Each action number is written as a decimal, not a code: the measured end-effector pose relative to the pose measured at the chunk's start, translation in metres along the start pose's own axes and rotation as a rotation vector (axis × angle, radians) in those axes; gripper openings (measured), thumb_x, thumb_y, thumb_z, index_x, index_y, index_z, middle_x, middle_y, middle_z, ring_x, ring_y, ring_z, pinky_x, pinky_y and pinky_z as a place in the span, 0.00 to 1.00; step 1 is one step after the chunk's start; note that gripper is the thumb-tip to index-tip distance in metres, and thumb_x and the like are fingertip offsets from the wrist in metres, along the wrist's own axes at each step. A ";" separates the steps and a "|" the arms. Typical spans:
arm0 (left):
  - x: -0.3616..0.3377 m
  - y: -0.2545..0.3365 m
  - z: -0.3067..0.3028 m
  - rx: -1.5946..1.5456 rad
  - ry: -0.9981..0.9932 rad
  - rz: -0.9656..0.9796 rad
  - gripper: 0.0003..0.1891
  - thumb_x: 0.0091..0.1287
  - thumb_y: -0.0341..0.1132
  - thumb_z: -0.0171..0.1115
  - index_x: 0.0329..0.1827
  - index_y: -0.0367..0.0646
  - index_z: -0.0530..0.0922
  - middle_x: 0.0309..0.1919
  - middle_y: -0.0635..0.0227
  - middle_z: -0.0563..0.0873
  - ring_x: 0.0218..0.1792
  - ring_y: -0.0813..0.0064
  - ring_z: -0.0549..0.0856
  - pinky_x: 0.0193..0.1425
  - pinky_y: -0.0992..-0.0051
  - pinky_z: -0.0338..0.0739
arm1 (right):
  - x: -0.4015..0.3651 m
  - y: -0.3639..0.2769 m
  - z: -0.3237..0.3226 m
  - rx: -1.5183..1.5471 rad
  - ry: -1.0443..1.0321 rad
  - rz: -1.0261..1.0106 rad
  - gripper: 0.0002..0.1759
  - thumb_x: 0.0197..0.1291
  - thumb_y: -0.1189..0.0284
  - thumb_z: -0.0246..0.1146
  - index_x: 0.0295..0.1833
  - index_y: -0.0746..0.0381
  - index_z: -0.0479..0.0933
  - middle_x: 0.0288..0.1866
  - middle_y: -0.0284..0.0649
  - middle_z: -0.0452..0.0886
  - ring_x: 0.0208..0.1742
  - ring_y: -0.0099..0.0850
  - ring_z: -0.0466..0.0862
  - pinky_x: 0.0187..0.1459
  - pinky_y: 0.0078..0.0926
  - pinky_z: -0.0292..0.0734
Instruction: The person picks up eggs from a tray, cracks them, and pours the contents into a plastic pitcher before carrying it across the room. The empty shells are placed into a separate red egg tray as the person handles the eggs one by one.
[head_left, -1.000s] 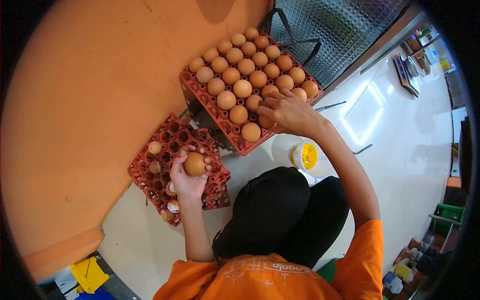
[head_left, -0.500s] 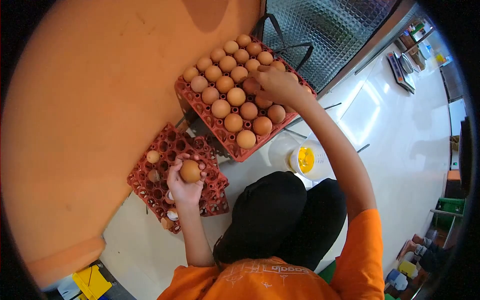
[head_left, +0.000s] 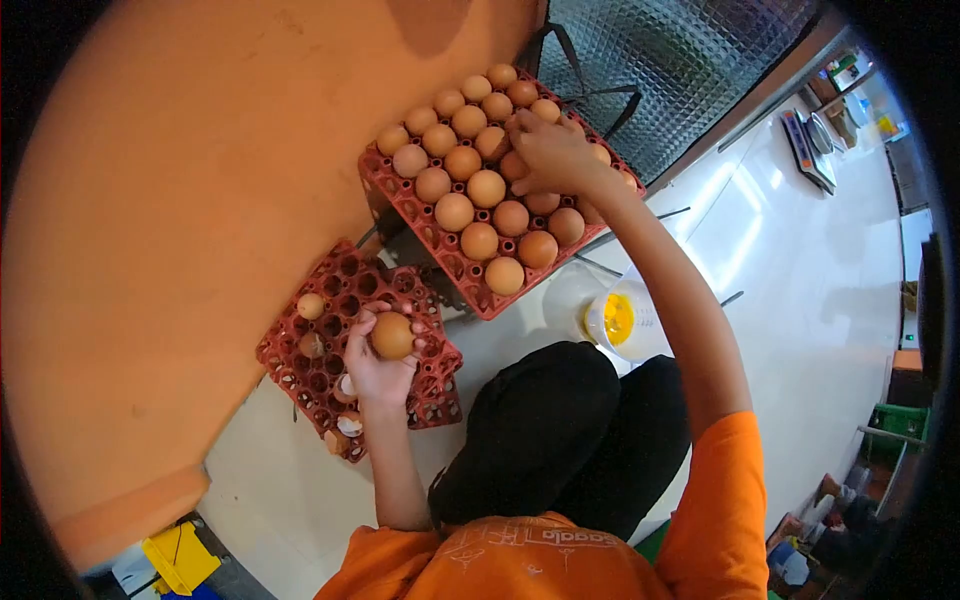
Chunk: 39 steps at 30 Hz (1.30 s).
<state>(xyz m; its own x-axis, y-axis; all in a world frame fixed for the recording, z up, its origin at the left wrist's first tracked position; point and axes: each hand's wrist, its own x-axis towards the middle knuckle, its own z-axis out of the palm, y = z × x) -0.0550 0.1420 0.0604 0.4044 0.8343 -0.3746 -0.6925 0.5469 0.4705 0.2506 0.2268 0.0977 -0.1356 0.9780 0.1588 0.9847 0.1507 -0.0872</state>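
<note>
A brown egg (head_left: 392,336) rests in my left hand (head_left: 382,368), its fingers curled round it above the lower red trays. My right hand (head_left: 552,158) reaches over a raised red egg tray (head_left: 470,290) filled with brown eggs. Its thumb and fingers are bent round an egg (head_left: 513,166) near the middle, which still sits among the others; the hand's back hides part of the grip. Beneath my left hand, a red tray (head_left: 345,275) has mostly bare cups, with an egg or shell (head_left: 311,306) and broken eggshells (head_left: 350,425) in it.
A clear measuring jug (head_left: 640,325) with yellow yolks (head_left: 617,318) stands on the pale floor beside my knees (head_left: 560,400). An orange wall (head_left: 200,200) rises on the left. Behind the full tray is a silver quilted bag (head_left: 660,70) with black straps. A scale (head_left: 808,150) sits at the far right.
The view has shifted slightly, so the trays appear a little further right. Both hands keep nearly the same places, the left still holding its egg and the right still at the full tray.
</note>
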 end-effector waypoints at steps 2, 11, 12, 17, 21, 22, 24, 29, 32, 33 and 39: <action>-0.003 -0.005 0.010 -0.024 0.024 -0.004 0.11 0.65 0.41 0.49 0.39 0.43 0.72 0.39 0.58 0.73 0.34 0.66 0.76 0.30 0.76 0.78 | -0.006 0.010 0.001 0.149 0.118 -0.008 0.26 0.37 0.66 0.68 0.46 0.65 0.74 0.48 0.46 0.75 0.50 0.42 0.77 0.53 0.43 0.69; 0.007 -0.041 0.086 0.158 -0.302 -0.076 0.25 0.68 0.60 0.39 0.36 0.46 0.70 0.31 0.59 0.75 0.15 0.68 0.75 0.09 0.82 0.63 | -0.092 0.014 -0.051 2.079 0.291 0.227 0.18 0.51 0.77 0.60 0.50 0.66 0.68 0.48 0.40 0.76 0.48 0.32 0.79 0.52 0.28 0.74; 0.011 -0.051 0.096 0.186 -0.326 -0.118 0.24 0.68 0.60 0.40 0.37 0.48 0.70 0.31 0.61 0.76 0.15 0.67 0.77 0.09 0.81 0.63 | -0.106 0.016 -0.050 2.120 0.320 0.227 0.21 0.52 0.79 0.57 0.54 0.64 0.65 0.50 0.42 0.74 0.50 0.34 0.78 0.54 0.30 0.74; 0.042 -0.109 0.142 0.260 -0.331 -0.412 0.19 0.68 0.56 0.45 0.38 0.50 0.71 0.31 0.63 0.80 0.25 0.69 0.82 0.14 0.79 0.68 | -0.176 0.030 -0.060 2.153 0.251 0.314 0.28 0.47 0.75 0.61 0.57 0.58 0.62 0.51 0.48 0.71 0.48 0.37 0.78 0.51 0.33 0.74; 0.059 -0.163 0.163 0.367 -0.245 -0.479 0.16 0.67 0.53 0.50 0.38 0.50 0.71 0.33 0.61 0.82 0.35 0.71 0.82 0.25 0.76 0.73 | -0.223 0.049 -0.055 2.079 0.212 0.531 0.19 0.54 0.74 0.60 0.51 0.59 0.63 0.40 0.40 0.74 0.35 0.32 0.79 0.36 0.34 0.78; 0.060 -0.177 0.168 0.383 -0.204 -0.498 0.15 0.66 0.53 0.51 0.38 0.50 0.71 0.33 0.61 0.82 0.34 0.71 0.82 0.26 0.75 0.72 | -0.231 0.050 -0.055 1.959 0.240 0.630 0.19 0.54 0.73 0.61 0.50 0.58 0.63 0.38 0.38 0.74 0.32 0.32 0.79 0.33 0.33 0.78; 0.071 -0.201 0.163 0.368 -0.221 -0.570 0.13 0.66 0.50 0.51 0.37 0.52 0.70 0.33 0.63 0.82 0.33 0.72 0.81 0.31 0.73 0.71 | -0.240 0.046 -0.054 1.610 0.386 0.808 0.15 0.55 0.69 0.64 0.43 0.61 0.67 0.26 0.36 0.74 0.23 0.30 0.76 0.24 0.28 0.74; 0.083 -0.252 0.159 0.583 -0.218 -0.517 0.10 0.66 0.47 0.51 0.35 0.53 0.69 0.31 0.70 0.78 0.32 0.75 0.79 0.30 0.76 0.71 | -0.249 0.047 -0.027 0.542 0.784 0.482 0.11 0.52 0.70 0.63 0.34 0.64 0.71 0.24 0.44 0.73 0.21 0.44 0.75 0.25 0.35 0.71; 0.097 -0.278 0.136 0.582 -0.306 -0.484 0.06 0.65 0.42 0.50 0.36 0.53 0.68 0.29 0.74 0.74 0.31 0.78 0.78 0.30 0.75 0.72 | -0.254 0.050 0.004 0.420 0.508 0.542 0.12 0.52 0.65 0.62 0.35 0.62 0.72 0.25 0.45 0.74 0.25 0.46 0.78 0.26 0.39 0.72; 0.097 -0.279 0.137 0.620 -0.257 -0.539 0.05 0.65 0.41 0.49 0.36 0.53 0.68 0.29 0.74 0.74 0.31 0.79 0.78 0.30 0.76 0.72 | -0.257 0.053 0.006 0.452 0.582 0.553 0.11 0.52 0.65 0.62 0.36 0.61 0.72 0.25 0.44 0.74 0.25 0.47 0.78 0.26 0.39 0.72; 0.097 -0.286 0.122 0.660 -0.315 -0.593 0.10 0.66 0.48 0.47 0.38 0.53 0.67 0.32 0.74 0.76 0.31 0.81 0.78 0.29 0.79 0.72 | -0.261 0.053 0.024 0.529 0.676 0.573 0.11 0.53 0.65 0.61 0.36 0.60 0.72 0.26 0.45 0.75 0.26 0.47 0.78 0.27 0.40 0.73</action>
<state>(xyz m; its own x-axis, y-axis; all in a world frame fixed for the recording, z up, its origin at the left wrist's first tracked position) 0.2555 0.0747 -0.0133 0.7923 0.3347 -0.5102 0.1178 0.7365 0.6661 0.3353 -0.0171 0.0281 0.5892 0.6624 0.4626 0.6863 -0.1082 -0.7192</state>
